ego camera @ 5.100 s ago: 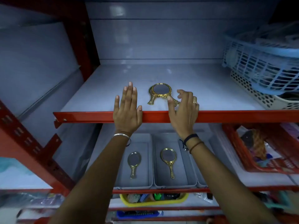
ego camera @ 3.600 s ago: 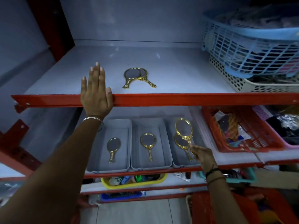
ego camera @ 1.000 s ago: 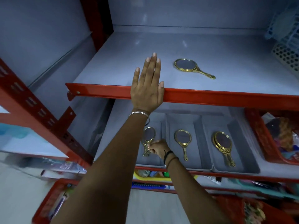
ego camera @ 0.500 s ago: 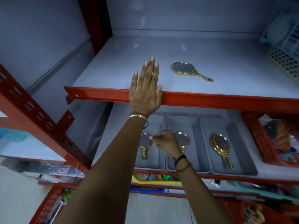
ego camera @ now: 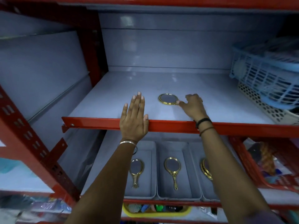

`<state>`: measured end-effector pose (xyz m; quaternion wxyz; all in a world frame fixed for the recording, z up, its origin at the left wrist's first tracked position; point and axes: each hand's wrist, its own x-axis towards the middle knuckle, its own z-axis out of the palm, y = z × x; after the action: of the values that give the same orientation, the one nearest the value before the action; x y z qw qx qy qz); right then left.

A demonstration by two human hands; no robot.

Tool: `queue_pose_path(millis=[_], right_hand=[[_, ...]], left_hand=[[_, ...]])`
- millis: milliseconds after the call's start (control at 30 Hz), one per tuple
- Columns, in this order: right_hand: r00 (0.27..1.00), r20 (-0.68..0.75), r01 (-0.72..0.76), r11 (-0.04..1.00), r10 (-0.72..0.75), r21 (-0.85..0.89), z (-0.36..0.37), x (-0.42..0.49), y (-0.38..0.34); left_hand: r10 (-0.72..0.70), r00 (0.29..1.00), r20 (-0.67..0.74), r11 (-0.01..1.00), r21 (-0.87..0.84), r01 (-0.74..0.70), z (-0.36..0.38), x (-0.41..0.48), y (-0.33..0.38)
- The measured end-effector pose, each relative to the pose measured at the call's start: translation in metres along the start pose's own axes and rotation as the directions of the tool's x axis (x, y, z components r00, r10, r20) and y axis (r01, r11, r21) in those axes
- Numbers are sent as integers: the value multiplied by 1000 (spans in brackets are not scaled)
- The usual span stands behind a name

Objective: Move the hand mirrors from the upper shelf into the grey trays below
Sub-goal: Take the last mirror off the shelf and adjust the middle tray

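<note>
One gold-framed hand mirror (ego camera: 168, 99) lies flat on the grey upper shelf (ego camera: 113, 97). My right hand (ego camera: 193, 105) rests over its handle, which is hidden; the thumb touches the frame and the fingers curl down around the handle. My left hand (ego camera: 134, 118) lies flat and open on the shelf's red front edge (ego camera: 169, 125). Below stand three grey trays. The left tray (ego camera: 145, 152) and the middle tray (ego camera: 171, 151) each hold one mirror (ego camera: 136, 168) (ego camera: 172, 167). The right tray (ego camera: 193, 152) holds stacked mirrors (ego camera: 205, 170), partly behind my right forearm.
A blue slatted basket (ego camera: 265, 75) sits on a white perforated basket (ego camera: 265, 109) at the upper shelf's right end. A red basket (ego camera: 249, 165) of goods stands right of the trays. A yellow tray (ego camera: 155, 213) is on the shelf underneath. A red upright (ego camera: 90, 46) bounds the left.
My right hand has risen from the left tray, where it left a mirror, up to the last mirror on the upper shelf. My left hand stays on the shelf edge.
</note>
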<state>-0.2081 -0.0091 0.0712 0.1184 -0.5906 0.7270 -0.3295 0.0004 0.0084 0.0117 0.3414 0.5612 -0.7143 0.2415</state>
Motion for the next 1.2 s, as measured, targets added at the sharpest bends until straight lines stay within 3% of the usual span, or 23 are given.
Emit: queue_pose_path(millis=[67, 167, 267, 333, 400, 500, 667, 800, 900, 1033, 1200], right_hand=[[996, 73, -43, 987, 55, -153, 5, 9, 3], [1000, -1, -24, 941, 26, -338, 10, 14, -3], [998, 18, -46, 921, 57, -386, 7, 12, -10], [990, 74, -98, 956, 123, -277, 1, 13, -10], [966, 184, -179, 984, 179, -15, -8, 13, -6], [940, 297, -279, 877, 166, 392, -29, -5, -5], [937, 348, -245, 714, 2, 656, -58, -67, 1], [888, 443, -275, 627, -125, 729, -55, -122, 29], [830, 540, -375, 578, -138, 725, -38, -155, 63], [746, 666, -559, 525, -18, 641, 2, -182, 109], [667, 706, -700, 525, 239, 483, 63, -183, 147]], left_hand=[[-8, 1000, 8, 1000, 6, 7, 1, 0, 0], [-6, 1000, -1, 1000, 3, 6, 2, 0, -1], [3, 1000, -24, 1000, 7, -3, 4, -1, -1], [6, 999, -42, 1000, 12, -5, 5, -1, -1], [8, 999, -51, 1000, 23, -7, 5, -1, -1], [10, 998, -55, 1000, 29, -9, 4, -1, -1], [6, 999, -42, 1000, 26, -5, 3, -2, 0], [4, 999, -44, 1000, 21, -3, 1, -3, 1], [2, 998, -56, 1000, 23, -1, 0, -3, 2], [7, 997, -73, 1000, 30, -5, 1, -3, 2], [12, 994, -105, 1000, 29, -9, 3, -3, 2]])
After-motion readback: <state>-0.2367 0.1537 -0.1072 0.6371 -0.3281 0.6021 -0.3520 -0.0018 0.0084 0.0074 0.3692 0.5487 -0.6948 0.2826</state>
